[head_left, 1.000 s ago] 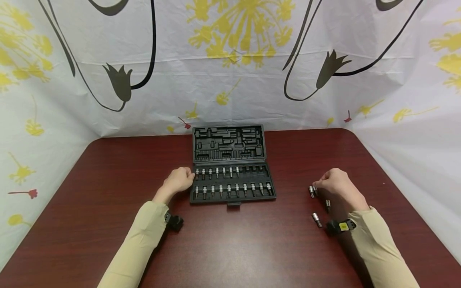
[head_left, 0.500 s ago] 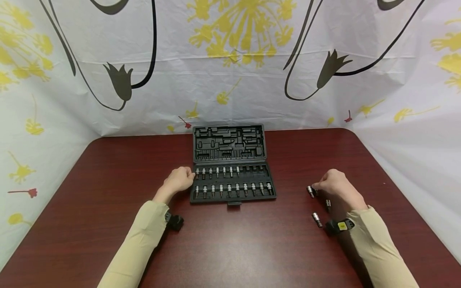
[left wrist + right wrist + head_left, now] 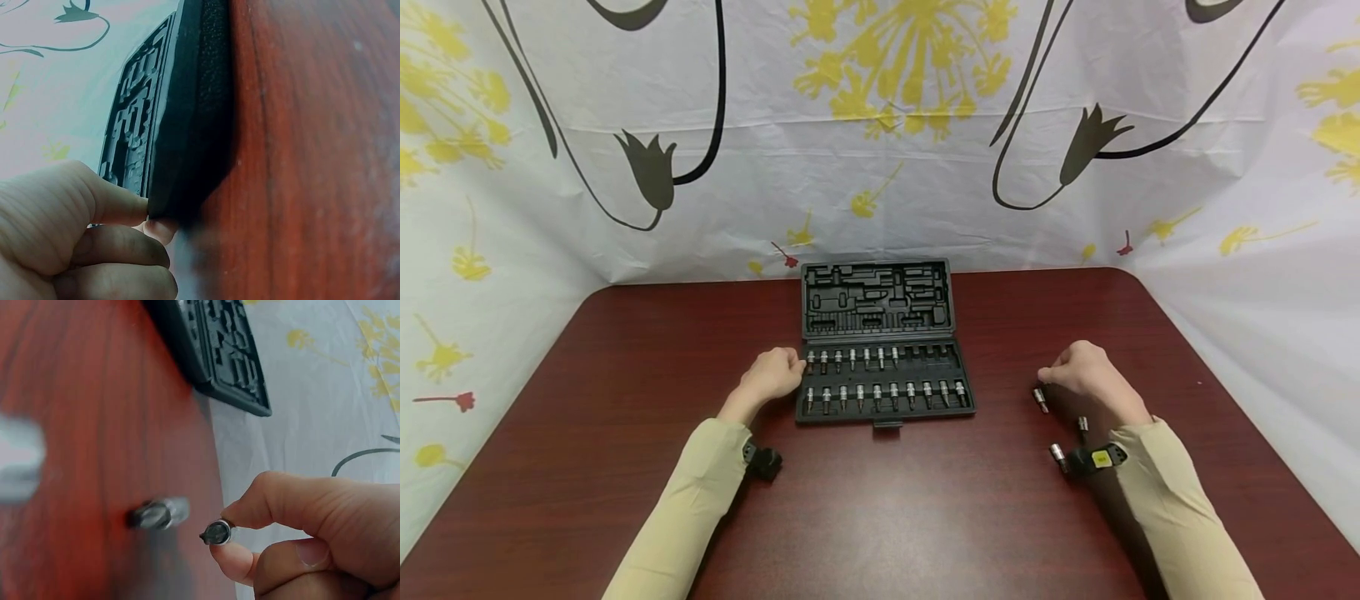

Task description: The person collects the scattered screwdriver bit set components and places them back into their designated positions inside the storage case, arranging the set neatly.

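Observation:
An open black bit socket case [image 3: 887,376] stands at the back middle, with two rows of silver-collared bit sockets in its base. My left hand [image 3: 771,374] pinches the base's left edge; in the left wrist view the thumb [image 3: 125,206] lies against the case's corner. Right of the case, my right hand [image 3: 1086,371] holds a bit socket [image 3: 219,532] between thumb and index finger, its dark tip pointing out. Just below those fingertips a second bit socket [image 3: 1041,401] lies on the table.
Two more bit sockets lie nearer the right wrist: one [image 3: 1082,426] beside the forearm, another [image 3: 1057,456] next to the black wrist camera [image 3: 1086,459]. The dark red wooden table [image 3: 880,517] meets a patterned white curtain [image 3: 880,192] behind the case.
My right hand has lifted a bit socket from beside the one on the table and shifted slightly left and back. My left hand stays at the case's edge.

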`<state>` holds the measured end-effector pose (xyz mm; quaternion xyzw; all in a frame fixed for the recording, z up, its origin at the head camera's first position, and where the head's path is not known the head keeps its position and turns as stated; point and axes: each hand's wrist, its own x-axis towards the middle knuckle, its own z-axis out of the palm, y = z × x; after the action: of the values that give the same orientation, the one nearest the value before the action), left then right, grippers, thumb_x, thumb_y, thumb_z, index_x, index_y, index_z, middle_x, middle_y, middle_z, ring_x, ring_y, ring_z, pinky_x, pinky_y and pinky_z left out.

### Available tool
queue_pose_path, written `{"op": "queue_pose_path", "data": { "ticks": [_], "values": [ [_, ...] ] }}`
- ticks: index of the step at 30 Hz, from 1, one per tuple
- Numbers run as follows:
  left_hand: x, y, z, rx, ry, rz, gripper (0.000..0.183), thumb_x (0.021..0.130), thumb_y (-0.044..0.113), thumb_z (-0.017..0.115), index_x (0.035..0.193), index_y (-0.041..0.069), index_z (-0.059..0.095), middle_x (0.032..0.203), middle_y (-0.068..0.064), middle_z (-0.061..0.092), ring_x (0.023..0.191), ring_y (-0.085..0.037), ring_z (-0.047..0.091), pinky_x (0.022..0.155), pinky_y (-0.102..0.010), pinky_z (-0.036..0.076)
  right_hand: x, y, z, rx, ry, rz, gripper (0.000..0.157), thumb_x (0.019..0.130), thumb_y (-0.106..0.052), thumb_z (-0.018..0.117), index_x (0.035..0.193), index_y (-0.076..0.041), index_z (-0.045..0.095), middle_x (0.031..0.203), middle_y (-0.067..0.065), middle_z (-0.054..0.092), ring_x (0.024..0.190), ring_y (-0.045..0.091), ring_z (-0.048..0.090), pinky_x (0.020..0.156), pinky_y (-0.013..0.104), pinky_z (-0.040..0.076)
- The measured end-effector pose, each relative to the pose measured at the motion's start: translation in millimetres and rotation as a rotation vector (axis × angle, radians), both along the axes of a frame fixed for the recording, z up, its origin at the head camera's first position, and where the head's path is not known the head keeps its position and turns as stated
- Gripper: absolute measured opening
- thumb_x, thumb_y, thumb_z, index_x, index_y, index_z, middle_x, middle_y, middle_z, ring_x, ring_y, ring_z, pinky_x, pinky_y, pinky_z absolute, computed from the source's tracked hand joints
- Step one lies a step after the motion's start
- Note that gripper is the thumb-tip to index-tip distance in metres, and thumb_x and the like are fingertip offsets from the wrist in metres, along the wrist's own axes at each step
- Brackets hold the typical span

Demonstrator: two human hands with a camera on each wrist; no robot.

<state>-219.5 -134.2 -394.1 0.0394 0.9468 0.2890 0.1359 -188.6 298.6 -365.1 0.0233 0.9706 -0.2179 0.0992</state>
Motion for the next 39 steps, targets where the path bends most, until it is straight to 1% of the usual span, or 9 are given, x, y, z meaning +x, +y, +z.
{"op": "queue_pose_path", "data": {
  "ticks": [3,6,12,16,27,30,33,35,39],
  "values": [
    [0.3,-0.7,-0.1,0.001,-0.001,0.0,0.034,0.098,0.021,0.046,0.067,0.011,0.042,0.058,-0.002,0.038,0.052,-0.016,0.037,0.051,-0.028,0.031,-3.8,-6.5,1.7,-0.028,0.008,0.02,0.033,0.08,-0.022,0.064,0.051,-0.009,0.055,0.047,-0.009,0.038,0.048,0.008,0.033,0.048,0.027,0.031],
    [0.4,-1.5,-0.7,-0.001,-0.001,0.002,0.034,0.098,0.021,0.046,0.066,0.011,0.041,0.058,-0.002,0.038,0.052,-0.016,0.037,0.051,-0.028,0.031,-7.7,-14.1,3.2,-0.061,0.021,0.037,0.033,0.08,-0.021,0.064,0.05,-0.01,0.054,0.046,-0.01,0.034,0.047,0.007,0.03,0.048,0.027,0.029],
    [0.7,-2.2,-1.9,-0.002,0.006,0.006,0.034,0.098,0.021,0.046,0.066,0.011,0.041,0.058,-0.002,0.037,0.052,-0.016,0.036,0.051,-0.028,0.03,-14.7,-29.3,7.3,-0.086,0.012,0.041,0.03,0.08,-0.02,0.063,0.054,-0.005,0.059,0.045,-0.01,0.037,0.046,0.007,0.03,0.048,0.027,0.03],
    [1.0,-1.6,-2.0,0.001,0.007,0.006,0.034,0.098,0.021,0.046,0.066,0.011,0.041,0.058,-0.001,0.037,0.052,-0.016,0.036,0.051,-0.028,0.03,-18.5,-37.0,9.7,-0.078,0.025,0.058,0.027,0.081,-0.02,0.064,0.06,-0.003,0.065,0.048,-0.01,0.044,0.05,0.009,0.037,0.05,0.026,0.033],
    [0.9,-1.6,-0.9,0.006,-0.002,0.007,0.033,0.098,0.021,0.046,0.066,0.011,0.041,0.059,-0.002,0.038,0.053,-0.017,0.037,0.051,-0.029,0.031,-27.6,-57.6,10.0,-0.138,0.022,0.072,0.028,0.08,-0.02,0.063,0.057,-0.004,0.061,0.049,-0.01,0.04,0.052,0.009,0.034,0.051,0.026,0.031],
    [0.3,-1.8,-1.0,0.009,-0.001,0.007,0.034,0.098,0.021,0.047,0.066,0.011,0.041,0.058,-0.002,0.038,0.052,-0.017,0.037,0.051,-0.029,0.031,-30.4,-63.3,9.2,-0.171,0.008,0.072,0.03,0.082,-0.019,0.063,0.056,-0.004,0.059,0.048,-0.009,0.037,0.05,0.009,0.031,0.05,0.026,0.03],
    [-0.1,-1.6,-1.4,0.01,-0.002,0.009,0.034,0.098,0.021,0.047,0.066,0.011,0.042,0.058,-0.002,0.038,0.052,-0.017,0.037,0.051,-0.029,0.031,-32.7,-69.5,8.7,-0.215,-0.024,0.053,0.03,0.083,-0.018,0.062,0.057,-0.004,0.056,0.048,-0.007,0.034,0.048,0.009,0.028,0.049,0.027,0.028],
    [-0.1,-1.4,-1.2,0.013,-0.003,0.007,0.033,0.098,0.021,0.047,0.066,0.011,0.042,0.059,-0.002,0.038,0.052,-0.017,0.037,0.051,-0.029,0.031,-33.8,-73.8,8.5,-0.246,-0.043,0.035,0.029,0.083,-0.018,0.062,0.059,-0.003,0.057,0.049,-0.007,0.034,0.048,0.009,0.027,0.049,0.027,0.028],
    [0.0,-0.7,-0.4,0.015,0.001,0.004,0.034,0.098,0.021,0.046,0.066,0.011,0.041,0.059,-0.002,0.037,0.052,-0.017,0.036,0.051,-0.029,0.03,-36.7,-82.3,7.7,-0.292,-0.049,0.031,0.029,0.083,-0.017,0.062,0.059,-0.002,0.056,0.05,-0.007,0.033,0.048,0.01,0.025,0.049,0.028,0.027]
  ]
}}
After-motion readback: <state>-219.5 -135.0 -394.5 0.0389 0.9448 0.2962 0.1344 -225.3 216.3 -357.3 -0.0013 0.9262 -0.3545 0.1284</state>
